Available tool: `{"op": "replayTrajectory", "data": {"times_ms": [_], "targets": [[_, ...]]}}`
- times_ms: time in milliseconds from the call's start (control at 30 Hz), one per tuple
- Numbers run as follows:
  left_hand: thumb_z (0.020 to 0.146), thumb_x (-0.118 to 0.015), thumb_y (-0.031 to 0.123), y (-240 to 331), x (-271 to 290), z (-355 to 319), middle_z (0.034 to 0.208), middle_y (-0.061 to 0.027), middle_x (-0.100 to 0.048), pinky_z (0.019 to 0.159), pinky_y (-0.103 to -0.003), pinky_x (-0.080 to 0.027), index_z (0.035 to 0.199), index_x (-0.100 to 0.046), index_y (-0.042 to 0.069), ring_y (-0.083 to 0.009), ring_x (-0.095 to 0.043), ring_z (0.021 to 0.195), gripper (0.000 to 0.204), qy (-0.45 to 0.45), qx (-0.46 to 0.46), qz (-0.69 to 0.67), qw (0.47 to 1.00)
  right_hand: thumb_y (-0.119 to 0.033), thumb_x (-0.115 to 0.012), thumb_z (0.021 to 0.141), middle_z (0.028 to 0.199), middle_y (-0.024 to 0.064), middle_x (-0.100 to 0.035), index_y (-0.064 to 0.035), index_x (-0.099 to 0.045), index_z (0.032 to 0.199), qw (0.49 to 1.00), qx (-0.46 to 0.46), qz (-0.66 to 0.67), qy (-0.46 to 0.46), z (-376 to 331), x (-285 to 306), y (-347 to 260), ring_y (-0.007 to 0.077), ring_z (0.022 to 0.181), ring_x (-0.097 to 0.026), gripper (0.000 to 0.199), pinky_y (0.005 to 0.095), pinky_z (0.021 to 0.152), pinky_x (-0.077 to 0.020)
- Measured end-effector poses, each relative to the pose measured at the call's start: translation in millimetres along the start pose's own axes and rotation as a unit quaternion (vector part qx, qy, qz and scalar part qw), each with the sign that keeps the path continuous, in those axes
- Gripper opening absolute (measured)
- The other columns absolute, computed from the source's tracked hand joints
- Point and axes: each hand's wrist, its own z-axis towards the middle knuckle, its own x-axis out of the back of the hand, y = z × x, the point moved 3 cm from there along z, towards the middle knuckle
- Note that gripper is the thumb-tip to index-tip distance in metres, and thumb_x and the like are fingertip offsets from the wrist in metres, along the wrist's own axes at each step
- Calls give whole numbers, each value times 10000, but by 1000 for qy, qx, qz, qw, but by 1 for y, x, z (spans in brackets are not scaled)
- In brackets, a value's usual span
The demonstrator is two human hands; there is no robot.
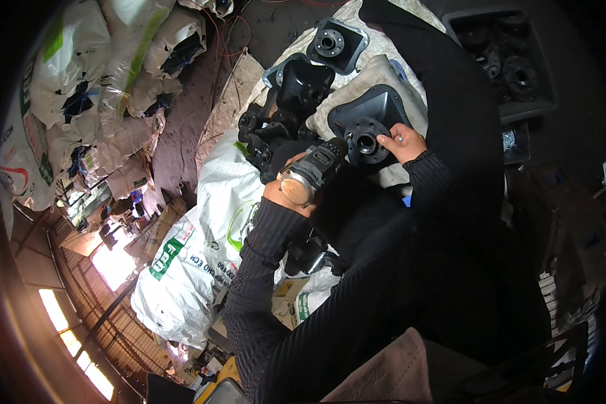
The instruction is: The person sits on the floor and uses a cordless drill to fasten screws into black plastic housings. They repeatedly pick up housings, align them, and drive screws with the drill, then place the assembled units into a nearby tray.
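My left hand is wrapped round a dark cordless drill, whose front end points at a black plastic part. This part has a square base and a round flange with a ring of holes and a central opening. It rests on a pale cloth over my lap. At the flange's right edge, my right hand has its fingers curled in. A small metal screw shows between those fingers. Where the drill tip meets the flange is hard to make out.
A similar black part lies farther off, and several more are heaped to the left. A black crate at the right holds round flanged parts. Below it sits a small tray of screws. White sacks stand at the left.
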Motion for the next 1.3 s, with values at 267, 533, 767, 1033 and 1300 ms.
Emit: {"op": "replayTrajectory", "data": {"times_ms": [267, 533, 767, 1033, 1300], "targets": [[591, -741, 204, -1, -7, 25, 938, -121, -635, 773, -300, -500, 1017, -570, 16, -247, -631, 874, 496, -45, 19, 3, 999, -242, -687, 782, 517, -64, -364, -57, -512, 685, 1000, 18, 23, 3, 2, -3, 4, 31, 496, -311, 273, 244, 459, -257], [555, -758, 199, 2, -4, 10, 1022, -135, -607, 839, -307, -475, 1083, -536, -6, -258, -601, 950, 608, -37, 60, -98, 993, -325, -714, 730, 577, 43, -508, -19, -572, 746, 1000, -19, 11, -10, 4, 4, -2, 141, 547, -478, 338, 312, 546, -400], [702, -703, 135, 10, -6, -38, 1035, -88, -629, 845, -324, -476, 1072, -609, 80, -216, -604, 971, 386, 90, -185, -87, 975, -355, -694, 745, 636, 52, -556, -24, -609, 806, 998, 40, -30, 33, 2, 8, -1, 145, 559, -519, 346, 299, 540, -419], [736, -678, 141, 26, -35, -89, 1082, -99, -577, 860, -309, -463, 1203, -475, 60, -217, -574, 1007, 515, 105, -231, -16, 967, -318, -486, 914, 792, 55, -565, -13, -525, 1155, 829, -131, 525, -142, -41, 30, 0, 94, 592, -530, 390, 178, 340, -312], [737, -656, 143, 48, -46, -90, 1028, -82, -590, 806, -325, -474, 1079, -551, 78, -245, -592, 935, 364, 62, -225, -131, 964, -584, -213, 912, 753, 105, -606, 16, -619, 1046, 943, -38, 251, -215, -78, 31, -26, 28, 395, -348, 737, 163, 366, -275]]}}
